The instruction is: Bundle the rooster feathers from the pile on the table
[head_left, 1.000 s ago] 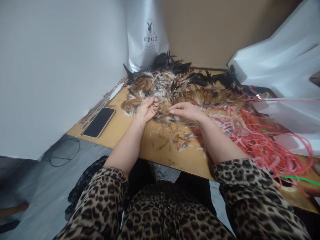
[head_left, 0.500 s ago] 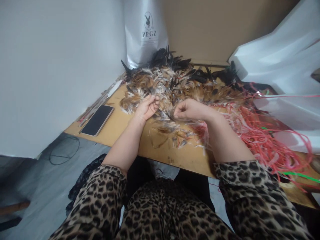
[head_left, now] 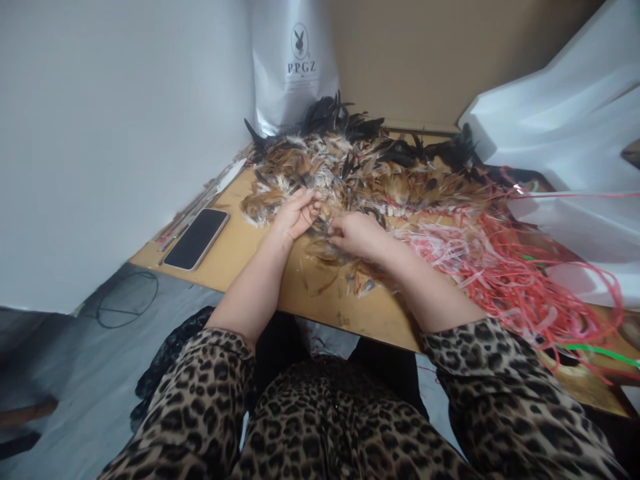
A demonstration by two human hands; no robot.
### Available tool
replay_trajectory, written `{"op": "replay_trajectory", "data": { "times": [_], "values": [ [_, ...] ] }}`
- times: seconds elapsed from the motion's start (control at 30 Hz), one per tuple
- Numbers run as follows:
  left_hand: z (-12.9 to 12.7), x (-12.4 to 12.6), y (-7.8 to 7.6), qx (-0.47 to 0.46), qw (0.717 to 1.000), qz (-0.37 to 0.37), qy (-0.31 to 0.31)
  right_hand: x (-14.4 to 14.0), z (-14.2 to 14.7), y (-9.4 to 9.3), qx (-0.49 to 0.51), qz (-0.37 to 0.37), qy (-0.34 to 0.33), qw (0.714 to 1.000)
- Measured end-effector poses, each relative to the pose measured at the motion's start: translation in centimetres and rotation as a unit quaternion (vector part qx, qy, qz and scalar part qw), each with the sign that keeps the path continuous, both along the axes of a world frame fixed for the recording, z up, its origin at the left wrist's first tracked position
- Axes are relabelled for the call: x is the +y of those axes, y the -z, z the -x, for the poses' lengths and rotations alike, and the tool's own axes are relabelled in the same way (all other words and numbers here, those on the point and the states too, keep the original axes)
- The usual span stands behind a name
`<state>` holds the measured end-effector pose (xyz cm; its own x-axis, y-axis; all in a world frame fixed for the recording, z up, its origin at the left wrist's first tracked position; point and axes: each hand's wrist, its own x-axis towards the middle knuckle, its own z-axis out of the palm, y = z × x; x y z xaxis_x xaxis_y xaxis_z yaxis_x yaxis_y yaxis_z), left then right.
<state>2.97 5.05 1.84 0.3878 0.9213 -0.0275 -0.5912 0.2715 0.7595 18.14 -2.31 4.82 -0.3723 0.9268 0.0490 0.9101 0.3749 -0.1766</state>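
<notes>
Right hand [head_left: 356, 235] has shifted left, now close to left hand [head_left: 296, 215]. Both curled, pinching feathers [head_left: 350, 173] at the pile's near edge. Wooden worktop [head_left: 240, 250]: phone [head_left: 196, 239] left, red strips [head_left: 505, 267] right, white wall behind.

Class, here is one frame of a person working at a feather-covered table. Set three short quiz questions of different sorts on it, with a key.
1. True or false: the phone lies to the left of the left hand.
2. Which hand is nearer the red strings? A. left B. right
3. Fill in: both hands rest at the near edge of a pile of ____.

Key
1. True.
2. B, the right hand.
3. Feathers, brown, white and black, spread across the wooden table up to the white bag.
</notes>
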Motion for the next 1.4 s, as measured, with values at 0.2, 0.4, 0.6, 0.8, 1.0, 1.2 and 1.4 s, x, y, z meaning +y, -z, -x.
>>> {"op": "replay_trajectory", "data": {
  "times": [0.2,0.4,0.6,0.8,1.0,1.2,1.4],
  "values": [
    [-0.2,-0.2,-0.2,0.027,1.0,0.005,-0.006,-0.2,0.9,0.7,-0.009,-0.009,0.035,0.999],
    [-0.2,0.4,0.2,-0.003,1.0,-0.005,-0.018,1.7,-1.8,0.5,0.388,0.024,0.113,0.914],
    [-0.6,0.2,0.7,0.032,0.998,-0.007,0.059,2.9,-2.5,0.8,0.626,0.1,0.168,0.755],
    [-1.4,-0.8,0.5,0.07,0.991,0.008,0.114,3.0,-1.5,1.6,0.666,0.07,0.176,0.721],
    [-1.8,-1.2,0.6,0.06,0.99,0.014,0.125,2.7,-1.0,1.4,0.654,0.068,0.183,0.731],
    [-1.5,-1.1,0.4,0.018,0.991,0.058,0.116,2.6,-1.6,1.3,0.705,0.173,0.093,0.681],
    [-1.5,-1.2,0.7,0.015,0.986,0.057,0.157,2.8,-1.5,2.0,0.695,0.155,0.097,0.696]
  ]
}}
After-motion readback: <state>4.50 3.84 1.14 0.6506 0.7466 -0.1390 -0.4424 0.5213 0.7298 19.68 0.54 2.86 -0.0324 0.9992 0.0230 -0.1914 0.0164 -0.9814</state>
